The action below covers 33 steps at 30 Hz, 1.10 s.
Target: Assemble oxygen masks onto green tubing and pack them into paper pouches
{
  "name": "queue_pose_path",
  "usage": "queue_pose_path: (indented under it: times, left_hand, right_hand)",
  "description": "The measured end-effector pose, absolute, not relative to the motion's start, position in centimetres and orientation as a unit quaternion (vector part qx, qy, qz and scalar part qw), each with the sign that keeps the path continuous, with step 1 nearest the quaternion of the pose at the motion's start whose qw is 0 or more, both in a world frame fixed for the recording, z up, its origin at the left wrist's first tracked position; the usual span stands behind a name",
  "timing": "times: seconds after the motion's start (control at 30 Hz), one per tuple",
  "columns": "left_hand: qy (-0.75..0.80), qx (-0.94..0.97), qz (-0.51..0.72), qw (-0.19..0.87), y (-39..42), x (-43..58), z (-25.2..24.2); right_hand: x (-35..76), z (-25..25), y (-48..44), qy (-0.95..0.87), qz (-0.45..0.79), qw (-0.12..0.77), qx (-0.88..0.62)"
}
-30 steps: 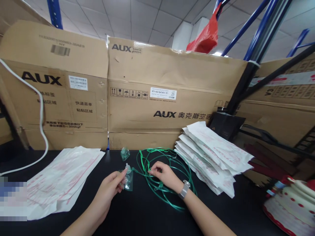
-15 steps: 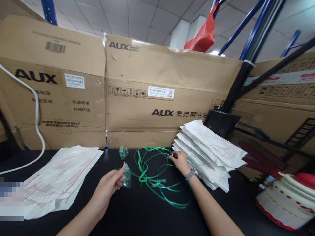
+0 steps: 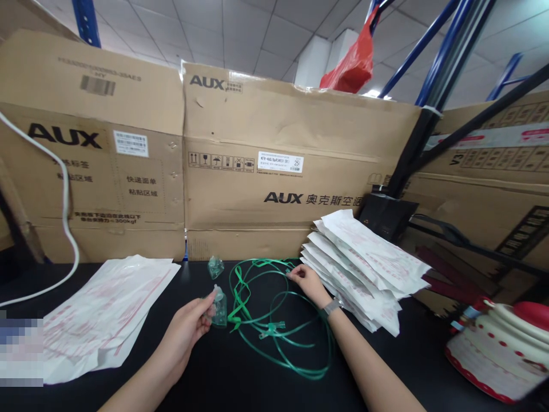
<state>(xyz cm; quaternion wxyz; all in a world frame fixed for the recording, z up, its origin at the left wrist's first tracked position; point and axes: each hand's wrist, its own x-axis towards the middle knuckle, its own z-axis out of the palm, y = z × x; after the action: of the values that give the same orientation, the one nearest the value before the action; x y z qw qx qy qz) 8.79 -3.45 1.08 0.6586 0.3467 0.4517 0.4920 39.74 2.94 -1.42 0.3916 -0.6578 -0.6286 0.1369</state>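
Head view: left hand [image 3: 182, 332] curls its fingers firmly round a clear plastic oxygen mask [image 3: 220, 309] at six o'clock; right hand [image 3: 309, 285] narrowly pinches green tubing [image 3: 300, 371], with stacked paper pouches [image 3: 364, 269] just beside it at two o'clock

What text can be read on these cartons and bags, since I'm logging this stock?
"AUX 奥克斯空调" on the middle cardboard carton
"AUX" and "快递面单 粘贴区域" on the left cardboard carton
"25" on the white label of the middle carton
"V3" on the right cardboard carton
The label's small print and the pink print on the white bags are too small to read.
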Motion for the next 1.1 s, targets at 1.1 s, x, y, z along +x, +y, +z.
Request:
queue_pose_path:
  times: [1.1]
  left_hand:
    - [0.449,0.351,0.492,0.658,-3.3,8.4,0.7]
  right_hand:
    - [40.3,-2.4,3.0,-0.680,0.026,0.299,-0.669]
